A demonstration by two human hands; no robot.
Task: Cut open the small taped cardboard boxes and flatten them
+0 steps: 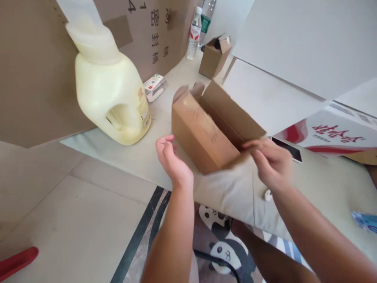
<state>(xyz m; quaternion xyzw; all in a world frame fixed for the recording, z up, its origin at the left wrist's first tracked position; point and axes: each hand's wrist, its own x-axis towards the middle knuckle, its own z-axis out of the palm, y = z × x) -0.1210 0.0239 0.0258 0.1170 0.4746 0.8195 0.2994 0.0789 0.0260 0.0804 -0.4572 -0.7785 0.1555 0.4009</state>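
Observation:
A small brown cardboard box (203, 129) sits on the pale cloth-covered surface, its top flaps raised. My right hand (272, 161) pinches the flap at the box's near right end, thumb below and fingers above, slightly blurred. To the left of the box is my left hand (173, 159), loosely curled with nothing in it and apart from the cardboard. Further left stands a large pale yellow jug (103, 86) with a handle hole and a translucent top. Most of the box's inside is hidden by its walls.
Behind stand a large printed carton (147, 23), a clear bottle (194, 35), a smaller open box (215, 57) and a flattened white packet (154, 86). At right are a white-red box (332, 131), a dark flat device (287, 149) and a blue packet (365, 221). Below lies a panda mat (226, 255).

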